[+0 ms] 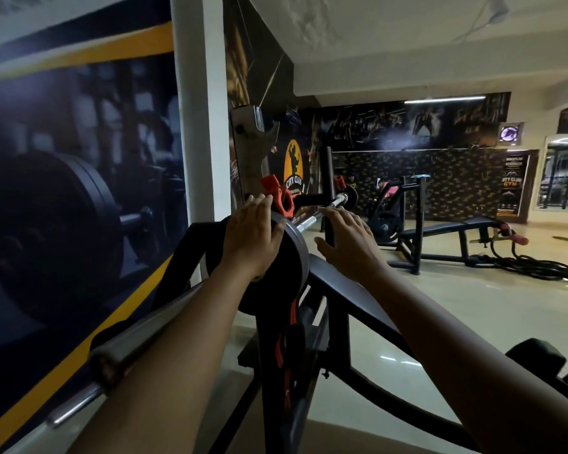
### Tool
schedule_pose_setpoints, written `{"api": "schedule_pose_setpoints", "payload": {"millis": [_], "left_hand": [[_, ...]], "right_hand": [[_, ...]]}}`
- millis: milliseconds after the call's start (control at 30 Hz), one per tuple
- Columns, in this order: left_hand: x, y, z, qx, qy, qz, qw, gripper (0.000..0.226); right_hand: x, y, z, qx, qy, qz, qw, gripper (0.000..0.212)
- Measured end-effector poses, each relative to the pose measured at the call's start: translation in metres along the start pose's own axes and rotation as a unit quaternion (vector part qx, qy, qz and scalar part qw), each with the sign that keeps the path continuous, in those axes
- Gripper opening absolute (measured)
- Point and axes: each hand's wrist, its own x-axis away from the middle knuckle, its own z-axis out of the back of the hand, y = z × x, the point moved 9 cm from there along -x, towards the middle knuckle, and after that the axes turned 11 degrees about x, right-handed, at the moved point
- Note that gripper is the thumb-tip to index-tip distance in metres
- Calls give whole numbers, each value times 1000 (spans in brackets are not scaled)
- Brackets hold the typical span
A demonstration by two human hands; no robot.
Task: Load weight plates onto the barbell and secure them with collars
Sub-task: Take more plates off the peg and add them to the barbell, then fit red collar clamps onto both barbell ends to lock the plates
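Black plate (292,257) sits on a steel bar (128,342) held in a dark rack (276,355). The bar's long axis runs from its bare near end at lower left, under the person's left forearm, through the plate, and away to the upper right.

The left hand (253,237) lies flat on the plate's near face, fingers straight and thumb laid over the rim. That grip is wide and presses rather than clasps. The right hand (345,237) is on the plate's far side, over the bar, with fingers spread and holding nothing. Whether it touches the bar or plate cannot be told.

A red collar (281,199) sits just beyond the plate's top edge, almost at the left fingertips. What it is clipped to is not clear.

The plate looks seated, so fitting the collar is probably the next step. The left hand is the nearer one. The collar would need to come back toward the person, go over the bar's near end, and slide along the axis until it meets the plate.
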Motion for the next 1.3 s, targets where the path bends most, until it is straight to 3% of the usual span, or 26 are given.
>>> {"api": "schedule_pose_setpoints", "payload": {"millis": [233,567,733,900,1300], "left_hand": [[-31,-31,-44,-55,2,19,998,65],[-27,-34,-50,-97,37,32,994,61],[-26,-33,-50,-120,38,37,991,69],[-25,-33,-50,-122,36,50,991,54],[-26,-31,-49,-117,44,65,990,58]], "right_hand": [[-58,30,-56,-61,-10,30,998,52],[-113,26,-125,-185,-112,28,976,48],[-130,21,-153,-211,-156,24,965,39],[-136,20,-155,-226,-125,46,965,20],[-152,44,-97,-198,-46,84,975,19]]}}
